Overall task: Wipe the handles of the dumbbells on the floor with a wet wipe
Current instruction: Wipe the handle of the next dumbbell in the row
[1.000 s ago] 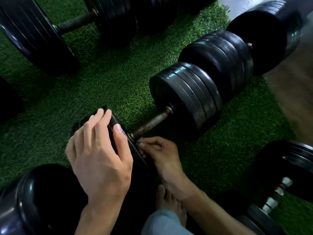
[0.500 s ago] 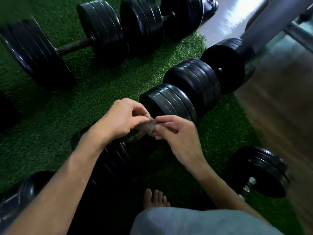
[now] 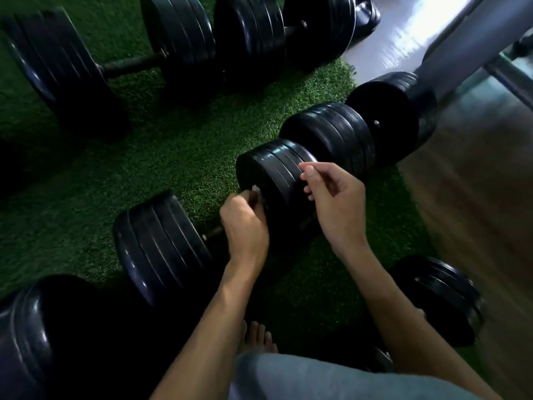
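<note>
From the head view, your left hand (image 3: 245,223) is curled into a loose fist above the nearest dumbbell (image 3: 219,226), and a small pale scrap shows at its fingertips: the wet wipe (image 3: 255,189), pinched there and only partly visible. That hand hovers over the dumbbell's handle (image 3: 212,232), of which a short dark stretch peeks out just to the left of your wrist; whether the hand touches the handle you cannot tell, since the hand covers it. Your right hand (image 3: 331,200) is raised just to the right of the left one, fingers loosely bent, thumb and forefinger stretched forward, holding nothing you can make out. It sits in front of the dumbbell's far plate stack (image 3: 271,174); the near plate stack (image 3: 161,246) lies to the left of your left forearm.

Beyond your right hand, a second dumbbell (image 3: 360,134) lies end to end with the first, reaching onto a wooden floor (image 3: 476,197). Far ahead of your left hand, a long dumbbell (image 3: 129,62) rests across the green turf mat (image 3: 173,145). Below your right forearm another dumbbell (image 3: 441,295) sits near the mat's edge. Between your forearms, low down, your bare foot (image 3: 258,336) and a grey-clad knee (image 3: 331,379) show. The frame is slightly blurred.
</note>
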`<action>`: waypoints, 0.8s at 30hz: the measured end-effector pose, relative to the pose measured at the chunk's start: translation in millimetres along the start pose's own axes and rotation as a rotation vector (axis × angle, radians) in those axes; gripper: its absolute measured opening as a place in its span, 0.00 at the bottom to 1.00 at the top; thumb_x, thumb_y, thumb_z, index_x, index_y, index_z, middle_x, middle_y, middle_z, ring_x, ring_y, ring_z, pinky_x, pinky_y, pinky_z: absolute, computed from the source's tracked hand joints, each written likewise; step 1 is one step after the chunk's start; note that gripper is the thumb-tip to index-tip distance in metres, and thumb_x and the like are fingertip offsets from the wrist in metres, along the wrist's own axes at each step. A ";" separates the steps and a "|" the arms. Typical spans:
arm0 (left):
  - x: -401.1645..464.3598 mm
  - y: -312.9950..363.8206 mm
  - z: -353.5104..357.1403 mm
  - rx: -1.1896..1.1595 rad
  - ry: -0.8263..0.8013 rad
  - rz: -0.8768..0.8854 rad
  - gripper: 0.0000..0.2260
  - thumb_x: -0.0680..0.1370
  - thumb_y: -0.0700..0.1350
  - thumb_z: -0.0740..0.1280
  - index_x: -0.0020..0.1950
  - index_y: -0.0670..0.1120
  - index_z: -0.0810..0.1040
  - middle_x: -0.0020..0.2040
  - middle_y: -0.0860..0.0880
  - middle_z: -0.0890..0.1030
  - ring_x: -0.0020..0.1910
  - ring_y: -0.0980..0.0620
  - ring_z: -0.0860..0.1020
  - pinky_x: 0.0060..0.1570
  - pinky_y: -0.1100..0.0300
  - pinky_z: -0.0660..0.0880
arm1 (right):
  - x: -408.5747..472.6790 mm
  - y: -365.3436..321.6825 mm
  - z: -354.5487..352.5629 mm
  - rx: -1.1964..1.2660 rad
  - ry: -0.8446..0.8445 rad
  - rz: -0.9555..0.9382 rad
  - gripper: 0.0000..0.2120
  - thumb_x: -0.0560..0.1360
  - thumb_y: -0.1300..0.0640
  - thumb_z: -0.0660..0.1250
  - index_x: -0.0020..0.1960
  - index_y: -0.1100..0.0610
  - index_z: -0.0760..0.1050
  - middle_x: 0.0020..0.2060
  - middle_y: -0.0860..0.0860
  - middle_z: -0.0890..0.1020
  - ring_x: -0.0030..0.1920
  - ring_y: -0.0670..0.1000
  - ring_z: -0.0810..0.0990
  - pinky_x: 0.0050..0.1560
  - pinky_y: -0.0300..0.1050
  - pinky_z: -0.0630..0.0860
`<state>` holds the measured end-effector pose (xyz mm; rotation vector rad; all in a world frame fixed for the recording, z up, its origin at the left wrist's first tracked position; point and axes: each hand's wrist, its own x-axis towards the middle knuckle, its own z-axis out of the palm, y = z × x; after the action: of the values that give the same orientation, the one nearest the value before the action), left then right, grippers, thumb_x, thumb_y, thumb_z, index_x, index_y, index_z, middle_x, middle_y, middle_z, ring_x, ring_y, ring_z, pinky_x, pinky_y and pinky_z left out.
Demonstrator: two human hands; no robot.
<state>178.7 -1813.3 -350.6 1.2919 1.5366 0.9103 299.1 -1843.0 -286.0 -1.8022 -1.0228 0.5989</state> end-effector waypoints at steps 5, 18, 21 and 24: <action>-22.0 -16.3 7.7 0.025 0.078 0.161 0.05 0.79 0.35 0.69 0.45 0.41 0.83 0.37 0.57 0.75 0.37 0.63 0.75 0.40 0.73 0.70 | -5.8 7.9 7.5 -0.002 0.061 -0.045 0.08 0.81 0.56 0.66 0.54 0.53 0.84 0.47 0.46 0.84 0.45 0.46 0.82 0.46 0.42 0.79; -28.8 -9.7 40.5 -1.116 0.273 -0.876 0.06 0.80 0.32 0.65 0.53 0.39 0.80 0.43 0.49 0.82 0.35 0.62 0.81 0.42 0.70 0.78 | -7.1 13.2 9.7 0.034 0.077 -0.082 0.08 0.81 0.59 0.66 0.53 0.56 0.84 0.47 0.50 0.84 0.44 0.52 0.81 0.44 0.46 0.80; -32.5 -10.4 38.1 -1.159 0.254 -0.866 0.06 0.80 0.32 0.65 0.48 0.39 0.80 0.42 0.48 0.81 0.38 0.60 0.81 0.47 0.68 0.79 | -7.0 13.4 11.8 0.048 0.083 -0.086 0.08 0.81 0.60 0.65 0.53 0.57 0.84 0.47 0.51 0.84 0.44 0.49 0.81 0.44 0.41 0.78; -38.1 -8.1 34.7 -1.182 0.216 -0.846 0.05 0.79 0.32 0.66 0.51 0.38 0.81 0.45 0.47 0.83 0.43 0.59 0.81 0.47 0.67 0.79 | -6.5 14.4 15.0 0.051 0.092 -0.099 0.08 0.81 0.60 0.66 0.53 0.58 0.83 0.47 0.52 0.83 0.44 0.47 0.81 0.44 0.39 0.77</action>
<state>210.6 -1852.7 -362.6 -0.2941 1.1353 1.0831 289.9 -1844.1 -305.7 -1.7083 -1.0193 0.4725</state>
